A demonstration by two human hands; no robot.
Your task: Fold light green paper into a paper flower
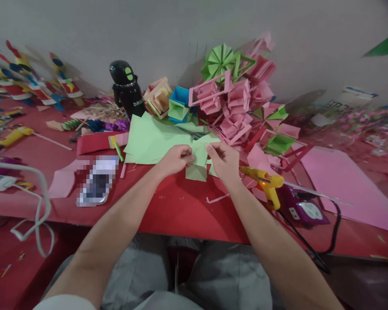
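Observation:
Between my two hands is a piece of light green paper [200, 151], cut or folded into a shape with flaps. My left hand [177, 158] pinches its left edge, fingers curled together. On the opposite side, my right hand [224, 158] grips the paper's upper right part between thumb and fingers. Below it a lower green flap [196, 173] hangs over the red tabletop. Larger light green sheets [155, 140] lie just behind and left of my left hand. A yellow glue gun [265, 183] rests right of my right wrist.
Pink and green folded paper pieces [237, 97] pile up behind my hands, beside a black bottle [126, 88]. A phone [98, 181] lies at left. A purple power strip [305, 206] with a black cable and pink sheets [349, 181] are at right. The red table's [194, 219] front edge is near my lap.

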